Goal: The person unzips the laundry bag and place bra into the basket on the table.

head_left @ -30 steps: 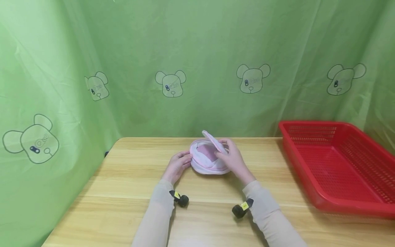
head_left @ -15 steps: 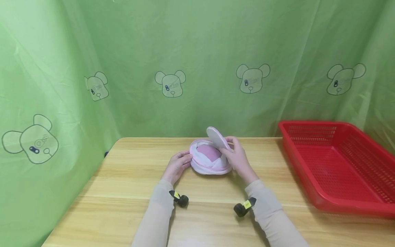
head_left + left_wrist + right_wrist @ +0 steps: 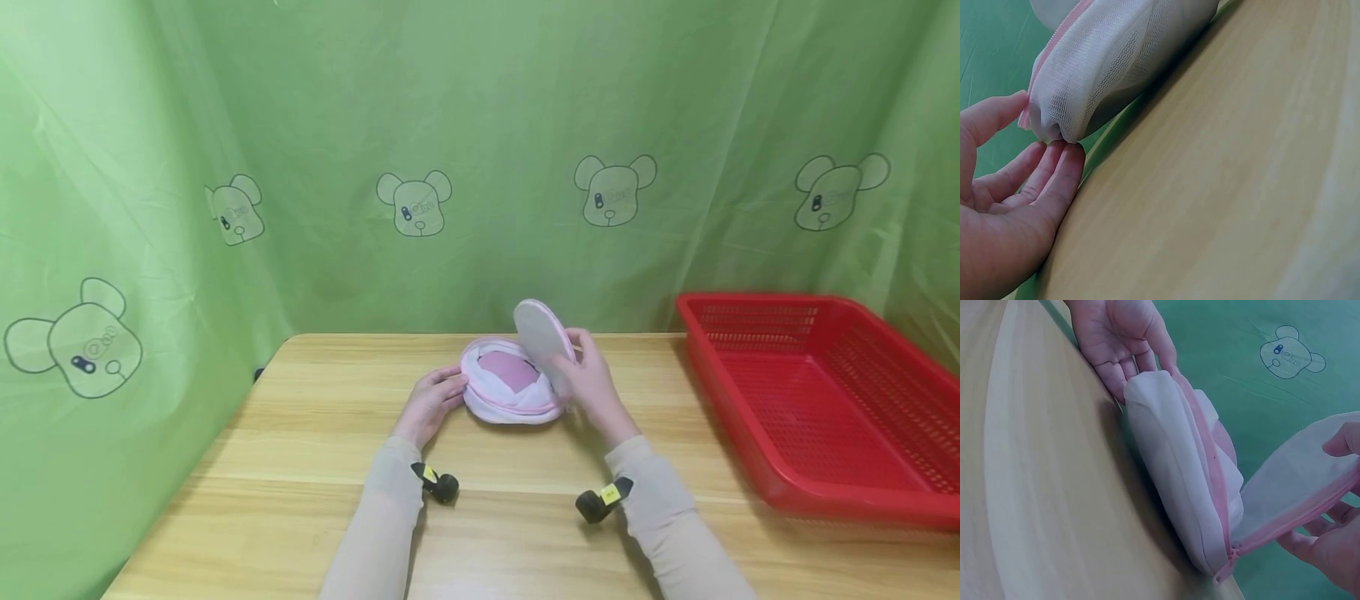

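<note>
A round white mesh laundry bag [image 3: 491,402] with pink zipper edging lies on the wooden table, its top unzipped. Inside it sits something pink [image 3: 510,369], whose kind I cannot tell. My left hand [image 3: 432,404] holds the bag's left side, thumb at the pink rim and fingertips against the lower edge, as the left wrist view shows. With my right hand [image 3: 596,385] I pinch the round lid flap [image 3: 537,329], which stands tilted up at the bag's right side. In the right wrist view the zipper pull [image 3: 1225,569] hangs where lid and bag meet.
A red plastic basket [image 3: 780,479] with slotted walls stands to the right on the table [image 3: 300,467]. Green curtain [image 3: 510,100] printed with bear heads surrounds the back and sides. Each wrist carries a small black camera [image 3: 446,488].
My right hand has moved right, lifting the lid flap farther up and back, so more of the pink thing shows. My left hand has stayed at the bag's left edge.
</note>
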`<act>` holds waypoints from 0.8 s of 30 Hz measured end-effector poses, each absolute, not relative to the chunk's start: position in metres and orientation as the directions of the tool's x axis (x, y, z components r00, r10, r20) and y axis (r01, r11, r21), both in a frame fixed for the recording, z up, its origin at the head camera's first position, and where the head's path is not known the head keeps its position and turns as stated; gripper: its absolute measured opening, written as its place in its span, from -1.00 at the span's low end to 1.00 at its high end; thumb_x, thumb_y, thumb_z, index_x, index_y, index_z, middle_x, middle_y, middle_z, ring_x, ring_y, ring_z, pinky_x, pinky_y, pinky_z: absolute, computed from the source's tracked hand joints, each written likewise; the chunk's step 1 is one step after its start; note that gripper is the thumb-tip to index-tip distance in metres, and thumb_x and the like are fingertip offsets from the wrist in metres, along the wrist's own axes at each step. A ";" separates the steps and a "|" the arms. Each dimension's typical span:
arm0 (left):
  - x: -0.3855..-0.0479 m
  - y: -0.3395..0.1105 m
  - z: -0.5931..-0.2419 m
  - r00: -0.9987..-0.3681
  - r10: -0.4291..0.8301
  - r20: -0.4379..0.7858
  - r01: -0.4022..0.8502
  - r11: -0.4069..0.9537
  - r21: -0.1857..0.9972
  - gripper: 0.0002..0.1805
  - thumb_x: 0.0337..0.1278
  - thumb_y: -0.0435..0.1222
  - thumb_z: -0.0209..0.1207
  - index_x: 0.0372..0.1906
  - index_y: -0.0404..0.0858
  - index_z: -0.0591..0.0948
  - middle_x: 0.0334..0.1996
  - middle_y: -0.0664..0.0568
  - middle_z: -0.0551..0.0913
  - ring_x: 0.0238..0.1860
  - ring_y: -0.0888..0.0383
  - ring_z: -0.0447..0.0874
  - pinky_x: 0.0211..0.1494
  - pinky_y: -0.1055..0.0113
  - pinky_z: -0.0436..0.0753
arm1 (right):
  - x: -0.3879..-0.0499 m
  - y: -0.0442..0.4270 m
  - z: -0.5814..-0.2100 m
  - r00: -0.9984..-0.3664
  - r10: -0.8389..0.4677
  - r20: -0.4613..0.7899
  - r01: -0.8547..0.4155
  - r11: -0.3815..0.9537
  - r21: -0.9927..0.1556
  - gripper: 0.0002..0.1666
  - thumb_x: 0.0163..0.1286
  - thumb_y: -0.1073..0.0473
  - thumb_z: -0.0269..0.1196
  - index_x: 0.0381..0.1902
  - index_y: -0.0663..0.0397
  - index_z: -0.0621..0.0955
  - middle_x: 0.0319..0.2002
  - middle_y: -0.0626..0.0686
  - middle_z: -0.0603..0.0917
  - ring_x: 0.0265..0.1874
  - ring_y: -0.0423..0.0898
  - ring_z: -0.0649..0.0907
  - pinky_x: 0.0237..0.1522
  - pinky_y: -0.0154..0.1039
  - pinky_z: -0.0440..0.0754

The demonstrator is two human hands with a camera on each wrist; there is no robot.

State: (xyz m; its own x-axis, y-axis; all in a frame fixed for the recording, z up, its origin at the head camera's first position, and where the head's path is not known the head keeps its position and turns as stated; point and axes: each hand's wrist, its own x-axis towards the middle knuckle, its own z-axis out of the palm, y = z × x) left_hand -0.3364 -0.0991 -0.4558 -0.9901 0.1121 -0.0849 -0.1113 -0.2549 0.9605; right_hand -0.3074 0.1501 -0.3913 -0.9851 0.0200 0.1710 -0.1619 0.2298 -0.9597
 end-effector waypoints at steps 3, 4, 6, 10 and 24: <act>-0.336 -0.099 -0.455 -0.990 0.110 -0.087 -0.113 -0.259 0.959 -0.51 0.23 -0.40 0.20 0.23 -0.49 0.42 -0.07 -0.08 0.60 -0.15 0.19 0.64 0.21 0.26 0.67 | -0.308 0.154 -0.391 -0.983 0.033 0.180 -0.166 0.254 -0.953 -0.44 0.40 0.29 0.08 0.33 0.19 0.26 0.37 0.30 0.34 0.32 0.27 0.43 0.19 0.12 0.62; -0.336 -0.099 -0.455 -0.990 0.109 -0.086 -0.112 -0.258 0.960 -0.51 0.23 -0.39 0.20 0.23 -0.49 0.42 -0.07 -0.08 0.60 -0.15 0.19 0.64 0.21 0.26 0.67 | -0.308 0.155 -0.390 -0.982 0.040 0.183 -0.166 0.262 -0.951 -0.44 0.40 0.31 0.07 0.33 0.19 0.27 0.35 0.30 0.35 0.30 0.27 0.45 0.16 0.12 0.64; -0.336 -0.099 -0.455 -0.990 0.107 -0.087 -0.113 -0.258 0.960 -0.51 0.23 -0.40 0.20 0.22 -0.49 0.42 -0.05 -0.09 0.61 -0.14 0.18 0.65 0.22 0.25 0.66 | -0.308 0.157 -0.390 -0.982 0.054 0.182 -0.162 0.268 -0.950 -0.44 0.39 0.32 0.05 0.33 0.20 0.27 0.32 0.32 0.37 0.25 0.28 0.48 0.10 0.12 0.68; -0.335 -0.099 -0.455 -0.990 0.104 -0.092 -0.116 -0.254 0.960 -0.51 0.22 -0.40 0.20 0.22 -0.49 0.43 -0.04 -0.11 0.60 -0.14 0.18 0.64 0.23 0.24 0.65 | -0.307 0.162 -0.388 -0.981 0.095 0.171 -0.136 0.297 -0.945 -0.44 0.38 0.33 0.01 0.34 0.17 0.29 0.32 0.33 0.39 0.20 0.28 0.50 0.12 0.15 0.66; -0.334 -0.099 -0.454 -0.990 0.102 -0.101 -0.123 -0.237 0.964 -0.51 0.21 -0.43 0.19 0.24 -0.46 0.43 0.10 -0.24 0.55 -0.09 0.17 0.64 0.28 0.21 0.63 | -0.306 0.174 -0.382 -0.966 0.209 0.152 -0.096 0.254 -0.962 -0.34 0.40 0.37 -0.10 0.46 0.15 0.20 0.36 0.30 0.37 0.14 0.19 0.51 0.21 0.04 0.61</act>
State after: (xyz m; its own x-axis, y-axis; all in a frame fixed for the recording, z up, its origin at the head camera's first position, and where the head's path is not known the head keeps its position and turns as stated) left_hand -0.3343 -0.0989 -0.4538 -0.9897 0.1017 -0.1008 -0.1226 -0.2373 0.9637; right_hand -0.3056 0.1742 -0.3817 -0.9661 0.2089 0.1517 -0.0962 0.2540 -0.9624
